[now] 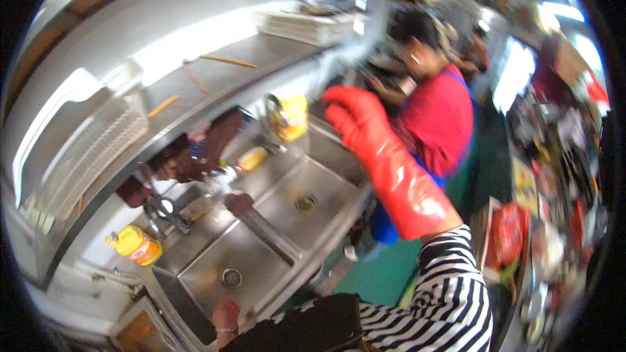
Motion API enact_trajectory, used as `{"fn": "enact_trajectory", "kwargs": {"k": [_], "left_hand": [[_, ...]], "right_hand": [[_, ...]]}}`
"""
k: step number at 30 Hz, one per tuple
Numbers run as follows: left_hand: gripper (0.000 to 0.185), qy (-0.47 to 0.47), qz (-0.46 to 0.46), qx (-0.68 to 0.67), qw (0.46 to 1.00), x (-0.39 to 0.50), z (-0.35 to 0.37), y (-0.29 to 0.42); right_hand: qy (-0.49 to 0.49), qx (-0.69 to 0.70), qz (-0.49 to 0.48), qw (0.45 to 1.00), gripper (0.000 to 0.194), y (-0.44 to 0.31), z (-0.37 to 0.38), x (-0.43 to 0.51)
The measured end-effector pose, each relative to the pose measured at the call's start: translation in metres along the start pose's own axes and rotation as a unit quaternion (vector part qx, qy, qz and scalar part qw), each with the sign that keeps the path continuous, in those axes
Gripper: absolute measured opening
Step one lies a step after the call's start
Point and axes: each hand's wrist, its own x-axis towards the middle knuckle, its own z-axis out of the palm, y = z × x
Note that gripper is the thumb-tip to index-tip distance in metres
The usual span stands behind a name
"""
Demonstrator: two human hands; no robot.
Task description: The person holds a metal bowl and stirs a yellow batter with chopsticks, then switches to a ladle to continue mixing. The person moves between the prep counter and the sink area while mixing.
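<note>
My right hand (362, 120), in a long red rubber glove, is raised above the right end of a stainless steel double sink (279, 234). Its fingers bend to the left. Blur hides how far they are closed, and no object shows in them. My left hand (227, 313) is bare and low over the near side of the left basin; it looks balled up, but its fingers are not distinct. A dark brown cloth (239, 204) lies at the back end of the divider between the basins. Both drains are visible.
On the sink's back ledge stand a yellow jug (139, 244), a yellow bottle (252, 159) and a yellow packet (293, 117). Above runs a metal shelf (230, 73) with a white plastic basket (102, 151). A person in a red shirt (435, 117) stands close on the right.
</note>
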Motion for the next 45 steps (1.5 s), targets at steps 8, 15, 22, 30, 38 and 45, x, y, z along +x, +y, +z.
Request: {"fn": "enact_trajectory", "kwargs": {"k": [8,15,22,30,38,45], "left_hand": [[0.018,-0.203,-0.22,0.315,0.901,-0.018,0.046,-0.05],[0.027,-0.296,-0.318,0.467,0.77,-0.096,0.059,-0.16],[0.028,-0.512,-0.314,0.511,0.615,-0.28,0.127,-0.299],[0.031,-0.537,-0.423,0.546,0.485,-0.482,0.058,-0.457],[0.028,-0.58,-0.441,0.561,0.394,-0.6,0.058,-0.543],[0.031,-0.571,-0.444,0.596,0.35,-0.63,0.082,-0.627]], "right_hand": [[-0.045,0.005,0.602,0.797,0.032,-0.22,-0.075,-0.44],[0.259,-0.076,0.822,0.502,0.042,-0.49,-0.234,-0.556],[0.468,-0.191,0.755,0.417,0.049,-0.641,-0.294,-0.623],[0.544,-0.343,0.67,0.37,0.046,-0.777,-0.4,-0.709],[0.575,-0.48,0.577,0.326,0.039,-0.846,-0.532,-0.777],[0.587,-0.517,0.539,0.314,0.042,-0.829,-0.642,-0.84]]}}
